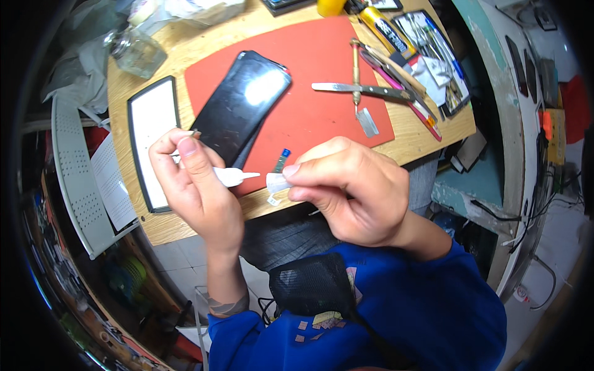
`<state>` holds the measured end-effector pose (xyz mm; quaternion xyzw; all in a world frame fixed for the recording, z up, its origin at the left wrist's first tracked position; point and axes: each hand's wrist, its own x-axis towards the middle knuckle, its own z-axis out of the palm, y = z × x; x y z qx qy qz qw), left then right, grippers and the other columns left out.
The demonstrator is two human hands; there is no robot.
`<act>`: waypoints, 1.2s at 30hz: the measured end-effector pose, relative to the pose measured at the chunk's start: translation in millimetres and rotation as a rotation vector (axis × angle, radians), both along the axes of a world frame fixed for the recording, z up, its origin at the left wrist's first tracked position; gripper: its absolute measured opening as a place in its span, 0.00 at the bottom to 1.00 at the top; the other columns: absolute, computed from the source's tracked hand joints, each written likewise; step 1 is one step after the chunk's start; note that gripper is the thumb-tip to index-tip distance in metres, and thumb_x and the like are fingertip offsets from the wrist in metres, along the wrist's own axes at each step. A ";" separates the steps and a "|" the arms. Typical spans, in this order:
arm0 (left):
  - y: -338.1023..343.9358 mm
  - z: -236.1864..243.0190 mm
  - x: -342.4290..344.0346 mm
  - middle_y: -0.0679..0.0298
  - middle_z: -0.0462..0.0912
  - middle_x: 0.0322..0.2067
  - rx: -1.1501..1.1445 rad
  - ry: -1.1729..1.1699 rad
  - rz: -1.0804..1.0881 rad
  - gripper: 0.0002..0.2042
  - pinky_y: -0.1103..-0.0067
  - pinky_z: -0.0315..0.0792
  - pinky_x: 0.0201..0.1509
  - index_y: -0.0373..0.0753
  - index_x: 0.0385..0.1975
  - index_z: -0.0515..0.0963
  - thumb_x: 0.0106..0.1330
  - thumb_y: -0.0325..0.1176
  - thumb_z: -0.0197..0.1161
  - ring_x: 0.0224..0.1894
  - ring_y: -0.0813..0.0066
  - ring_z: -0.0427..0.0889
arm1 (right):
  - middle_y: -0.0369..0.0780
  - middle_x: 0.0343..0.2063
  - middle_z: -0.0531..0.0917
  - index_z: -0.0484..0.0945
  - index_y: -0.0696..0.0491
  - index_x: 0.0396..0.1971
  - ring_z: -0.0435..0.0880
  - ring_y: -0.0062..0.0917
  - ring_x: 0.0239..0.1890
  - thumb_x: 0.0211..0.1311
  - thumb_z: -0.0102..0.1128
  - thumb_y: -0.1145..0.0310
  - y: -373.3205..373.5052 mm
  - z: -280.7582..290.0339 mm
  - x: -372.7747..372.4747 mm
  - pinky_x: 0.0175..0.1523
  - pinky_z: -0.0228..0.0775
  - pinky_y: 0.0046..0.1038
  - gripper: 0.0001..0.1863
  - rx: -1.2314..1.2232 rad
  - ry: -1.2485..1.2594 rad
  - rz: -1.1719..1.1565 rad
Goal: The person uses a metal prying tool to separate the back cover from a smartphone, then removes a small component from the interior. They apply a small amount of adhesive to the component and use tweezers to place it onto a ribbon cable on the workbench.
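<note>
My left hand [198,179] is closed around a small white squeeze bottle [229,177] whose thin nozzle points right. A small dark bit shows at the tip of its thumb; I cannot make out what it is. Between thumb and fingertips my right hand [352,191] pinches a translucent whitish cap [278,182], just right of the nozzle and apart from it. Behind the cap lies a small green strip [281,162] with a blue end, on the red mat [322,55]. Left of it rests a black phone-like slab [241,99], shiny side up, over another dark piece.
A white panel with a black frame [148,123] lies at the table's left. On the right are a flat metal spatula [365,90], a brass-handled scraper [367,122], tweezers and a tool tray [458,102]. A glass jar [139,54] and a yellow-black tube [387,32] stand farther back.
</note>
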<state>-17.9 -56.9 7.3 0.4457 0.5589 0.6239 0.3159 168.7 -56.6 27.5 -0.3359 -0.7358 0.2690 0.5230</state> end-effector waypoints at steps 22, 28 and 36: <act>-8.6 11.1 6.3 0.70 0.69 0.25 0.034 -0.075 0.021 0.06 0.81 0.61 0.27 0.36 0.48 0.68 0.87 0.32 0.48 0.23 0.87 0.67 | 0.46 0.29 0.88 0.84 0.66 0.37 0.90 0.26 0.30 0.60 0.73 0.86 -0.7 19.1 -40.4 0.35 0.82 0.25 0.07 -0.141 -0.017 0.058; -2.2 16.8 -6.3 0.66 0.77 0.34 0.060 -0.407 -0.071 0.07 0.86 0.69 0.31 0.38 0.49 0.68 0.87 0.35 0.49 0.31 0.85 0.75 | 0.42 0.30 0.88 0.84 0.63 0.37 0.89 0.23 0.29 0.63 0.74 0.82 22.8 40.3 -42.8 0.34 0.79 0.23 0.06 -0.070 -0.135 0.090; -48.0 -4.0 -27.5 0.69 0.77 0.31 -0.072 -0.203 -0.025 0.05 0.90 0.64 0.31 0.35 0.48 0.72 0.84 0.29 0.55 0.28 0.90 0.71 | 0.45 0.30 0.88 0.86 0.55 0.41 0.89 0.36 0.32 0.73 0.63 0.64 182.9 68.9 -15.8 0.39 0.79 0.35 0.10 0.359 -0.374 -0.200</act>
